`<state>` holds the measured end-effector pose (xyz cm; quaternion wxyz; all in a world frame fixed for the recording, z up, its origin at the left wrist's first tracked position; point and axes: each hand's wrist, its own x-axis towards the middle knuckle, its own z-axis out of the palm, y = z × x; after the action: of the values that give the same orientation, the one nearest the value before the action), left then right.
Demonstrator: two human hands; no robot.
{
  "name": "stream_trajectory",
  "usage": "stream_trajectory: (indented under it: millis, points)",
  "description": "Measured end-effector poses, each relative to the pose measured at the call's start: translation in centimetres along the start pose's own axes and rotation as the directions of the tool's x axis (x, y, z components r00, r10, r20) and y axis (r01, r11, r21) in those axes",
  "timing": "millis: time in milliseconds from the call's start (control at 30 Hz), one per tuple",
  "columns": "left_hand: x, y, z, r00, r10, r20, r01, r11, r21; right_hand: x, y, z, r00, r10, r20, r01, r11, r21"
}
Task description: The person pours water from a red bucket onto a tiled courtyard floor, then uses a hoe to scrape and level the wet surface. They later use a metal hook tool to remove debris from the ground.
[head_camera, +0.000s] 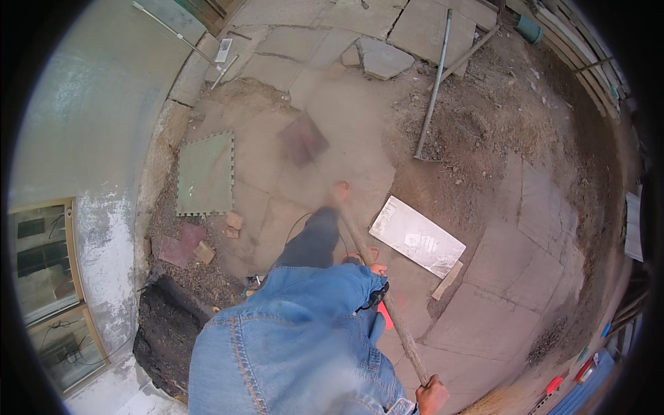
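Both my hands are closed around a long wooden pole (407, 340) that slants across the view in front of my denim jacket. My left hand (378, 268) holds it near the middle, below a dark wristband. Towards the lower right, my right hand (433, 395) grips it near its visible upper end. The pole's far end is blurred near my dark trouser leg (316, 233); what it bears there cannot be told. Right of the pole lies a white rectangular slab (417, 236). A bright red thing (385, 315) shows partly behind the pole. Straw bristles (482, 402) appear at the bottom edge.
Uneven paving (493, 316) and loose soil surround me. A long-handled metal tool (438, 78) lies at upper right. Leftward are a green foam mat (205, 176), brick pieces (234, 220) and dark red tiles (176, 251). Another dark red square (303, 140) lies ahead. A wall (104, 104) borders the left.
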<state>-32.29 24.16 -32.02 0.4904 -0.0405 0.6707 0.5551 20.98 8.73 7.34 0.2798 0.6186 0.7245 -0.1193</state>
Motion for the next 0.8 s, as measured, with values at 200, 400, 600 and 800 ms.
stream_trajectory:
  millis: [200, 400, 600, 800]
  points:
    - [9.3, -3.7, -8.2, 0.921, 0.357, -0.159, -0.335, 0.93, 0.149, 6.8, -3.0, -6.7, 0.995, -0.067, 0.07, 0.074, 0.993, -0.095]
    - [10.6, 0.2, -6.7, 0.997, -0.066, -0.035, 0.059, 0.986, -0.158, 14.1, -11.0, -12.7, 0.984, -0.135, 0.119, 0.165, 0.942, -0.292]
    - [4.0, 2.5, -0.7, 0.801, -0.517, 0.302, 0.598, 0.69, -0.407, 22.4, -25.4, -16.5, 0.968, -0.226, 0.11, 0.242, 0.956, -0.167]
    - [1.0, -4.5, -1.7, 0.826, -0.161, 0.541, 0.38, 0.867, -0.323, 20.8, -21.8, -19.1, 0.953, -0.252, 0.17, 0.287, 0.931, -0.227]
